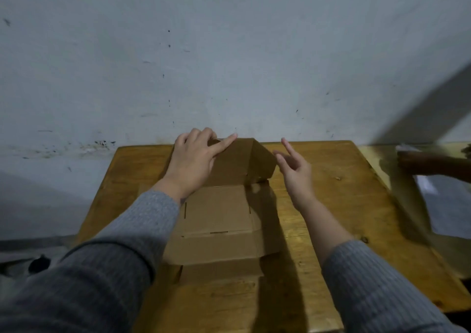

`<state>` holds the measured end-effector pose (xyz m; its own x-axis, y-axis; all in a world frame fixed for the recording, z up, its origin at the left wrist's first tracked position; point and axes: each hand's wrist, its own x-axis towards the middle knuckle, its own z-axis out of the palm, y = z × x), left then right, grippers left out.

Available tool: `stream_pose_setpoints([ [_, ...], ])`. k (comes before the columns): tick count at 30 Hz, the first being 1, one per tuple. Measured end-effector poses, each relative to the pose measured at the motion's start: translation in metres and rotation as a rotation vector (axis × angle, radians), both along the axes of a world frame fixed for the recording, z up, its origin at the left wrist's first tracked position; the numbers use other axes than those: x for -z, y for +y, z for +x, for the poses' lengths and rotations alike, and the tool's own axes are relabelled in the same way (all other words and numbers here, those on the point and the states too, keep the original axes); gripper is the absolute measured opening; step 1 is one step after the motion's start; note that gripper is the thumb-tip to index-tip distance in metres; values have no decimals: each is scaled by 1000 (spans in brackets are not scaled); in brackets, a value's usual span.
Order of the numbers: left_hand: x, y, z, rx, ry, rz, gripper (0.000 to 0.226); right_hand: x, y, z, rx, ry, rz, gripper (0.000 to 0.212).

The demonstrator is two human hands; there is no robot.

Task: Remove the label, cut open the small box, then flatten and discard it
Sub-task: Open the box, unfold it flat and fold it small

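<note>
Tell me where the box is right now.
Head view: the cardboard box lies opened on the wooden table between both hands, its far end under the left hand.

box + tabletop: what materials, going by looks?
Box: brown corrugated cardboard by the look, matte; die-cut slots and creased fold lines show on the opened panels. Tabletop: apparently wood, yellowish-brown with a slight sheen; grain streaks and dark knots show. Solid or veneer, cannot tell.
</note>
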<state>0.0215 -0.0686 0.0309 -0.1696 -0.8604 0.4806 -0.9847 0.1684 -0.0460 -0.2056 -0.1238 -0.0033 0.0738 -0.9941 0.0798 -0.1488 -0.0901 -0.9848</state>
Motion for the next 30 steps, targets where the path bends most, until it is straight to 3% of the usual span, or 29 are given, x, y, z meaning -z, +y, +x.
stream_pose_setpoints([
  [4,8,16,-1,39,61,130,85,-15,12,1,-115,24,-31,45],
  [6,16,27,-1,41,104,202,86,-14,21,3,-206,179,-70,49],
  [15,24,55,-9,85,262,139,45,-9,37,14,-304,659,-332,38],
  [19,9,56,-12,46,259,204,40,-10,41,14,-279,686,-372,30],
  [23,4,56,-13,-128,133,496,63,-11,51,9,-295,712,-403,31],
  [25,7,63,-12,-138,158,611,60,-11,61,4,-303,724,-392,32],
  [30,15,88,-15,-43,128,625,53,-2,88,-9,-310,761,-373,32],
])
